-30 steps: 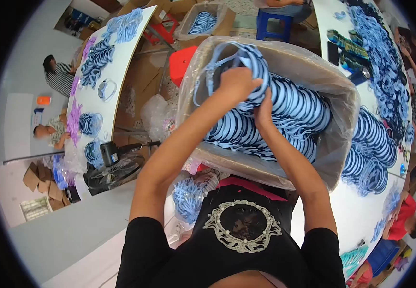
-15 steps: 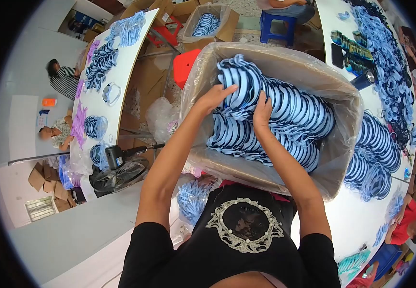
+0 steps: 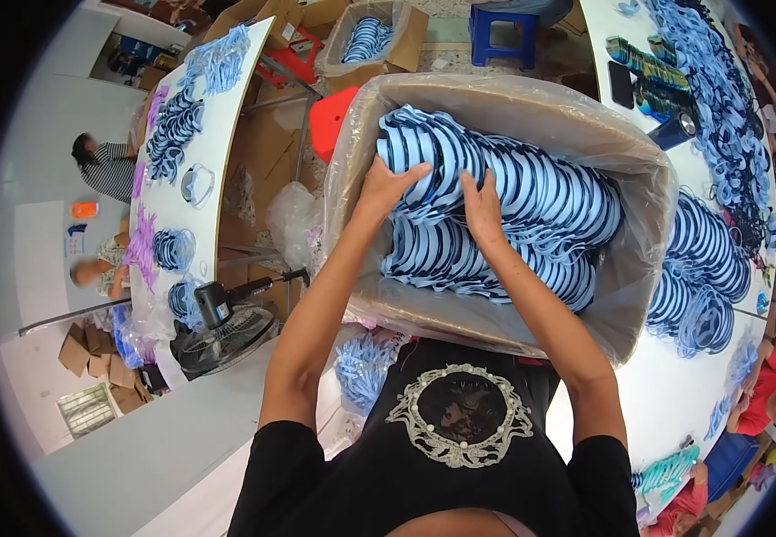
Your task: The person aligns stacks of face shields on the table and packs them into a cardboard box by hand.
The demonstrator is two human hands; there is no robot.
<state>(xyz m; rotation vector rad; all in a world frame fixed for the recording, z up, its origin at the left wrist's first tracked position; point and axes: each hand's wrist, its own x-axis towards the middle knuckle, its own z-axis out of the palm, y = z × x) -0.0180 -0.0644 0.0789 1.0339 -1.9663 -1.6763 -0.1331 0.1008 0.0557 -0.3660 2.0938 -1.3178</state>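
A plastic-lined carton [image 3: 531,94] stands in front of me, holding rows of nested light-blue and navy curved bands. My left hand [image 3: 390,190] grips the left end of the upper row of bands [image 3: 540,183], its thumb on top and the other fingers partly hidden. Farther along that row, my right hand [image 3: 484,208] presses on its near side, fingers bent against the bands. A section of the row sits between both hands. Closer to me, a second row of bands [image 3: 446,255] lies in the carton, partly covered by my right forearm.
On the right table [image 3: 616,407] are more stacked bands [image 3: 706,251], a phone [image 3: 621,85] and a dark cylinder [image 3: 673,132]. A black fan [image 3: 222,327] stands left, near a table with blue and purple pieces. A red stool [image 3: 330,123] touches the carton's left side. Several people sit around.
Both hands have shifted slightly left, and the upper row's end has moved left with them toward the carton wall. The camera view has also shifted a little.
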